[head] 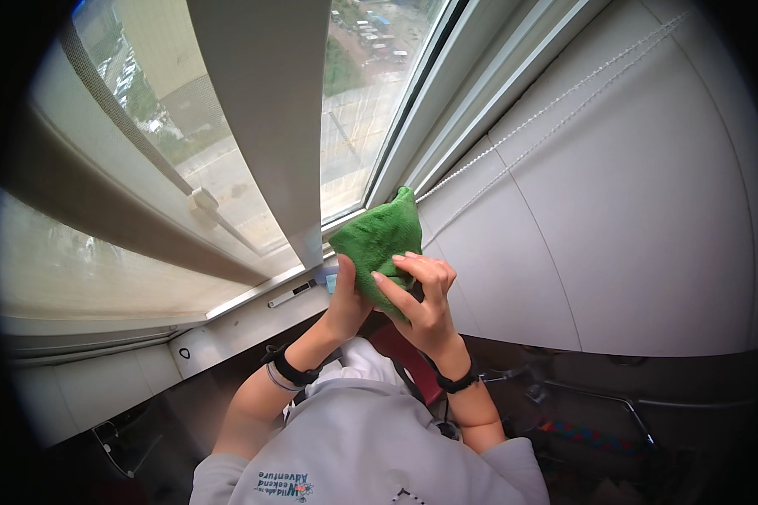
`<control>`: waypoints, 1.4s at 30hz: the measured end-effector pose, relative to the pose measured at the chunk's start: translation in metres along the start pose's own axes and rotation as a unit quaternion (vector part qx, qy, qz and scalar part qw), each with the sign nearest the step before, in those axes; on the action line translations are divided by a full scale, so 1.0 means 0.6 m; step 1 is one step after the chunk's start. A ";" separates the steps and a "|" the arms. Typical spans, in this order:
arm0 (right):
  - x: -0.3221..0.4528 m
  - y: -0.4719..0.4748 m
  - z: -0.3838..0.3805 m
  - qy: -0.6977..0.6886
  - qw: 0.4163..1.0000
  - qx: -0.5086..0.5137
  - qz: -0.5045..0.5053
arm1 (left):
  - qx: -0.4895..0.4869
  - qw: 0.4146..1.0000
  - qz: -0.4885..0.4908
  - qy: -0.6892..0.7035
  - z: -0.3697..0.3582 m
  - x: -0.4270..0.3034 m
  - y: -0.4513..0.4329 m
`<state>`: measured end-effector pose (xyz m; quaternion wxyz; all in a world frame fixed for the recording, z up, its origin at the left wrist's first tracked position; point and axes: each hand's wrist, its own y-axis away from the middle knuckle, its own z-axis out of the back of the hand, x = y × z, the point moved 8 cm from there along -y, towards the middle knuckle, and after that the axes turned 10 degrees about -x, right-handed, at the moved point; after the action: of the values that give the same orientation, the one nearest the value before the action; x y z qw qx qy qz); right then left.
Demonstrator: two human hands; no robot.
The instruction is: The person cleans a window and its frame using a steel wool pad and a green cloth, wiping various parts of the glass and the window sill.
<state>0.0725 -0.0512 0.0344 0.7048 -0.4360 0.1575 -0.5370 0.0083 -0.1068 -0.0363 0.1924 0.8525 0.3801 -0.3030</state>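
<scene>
A folded green cloth point(379, 243) is held up in front of the window corner, between both hands. My left hand point(348, 300) grips it from the left and below, with the thumb upright along its edge; the other fingers are hidden behind the cloth. On the right, my right hand point(424, 293) pinches the cloth's lower front, fingers spread over the folds. Behind the cloth stands the window pane point(366, 120) in its white frame point(429, 107).
Left is a sheer roller blind point(101, 265). A white beaded cord point(543, 107) hangs across the tiled wall point(631, 208) at right. On the windowsill point(240, 338) lie a white-and-black tool point(290, 294) and a small black ring point(184, 353). A red seat point(410, 360) is below.
</scene>
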 end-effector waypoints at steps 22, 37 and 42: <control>-0.154 -0.099 -0.040 -0.301 0.866 -0.256 -0.306 | 0.002 0.621 -0.417 -0.664 -0.287 -0.222 -0.049; -0.073 -0.530 0.221 0.314 0.870 -0.357 0.132 | -0.040 0.828 -0.503 -0.243 -0.308 -0.281 -0.173; -0.062 -0.592 0.253 0.506 0.804 -0.284 0.127 | -0.119 0.761 -0.599 -0.219 -0.364 -0.360 -0.168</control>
<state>-0.0568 0.0345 0.3904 0.4318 -0.2587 0.6913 -0.5183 -0.1021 -0.0355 0.2593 0.1493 0.3318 0.7939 -0.4871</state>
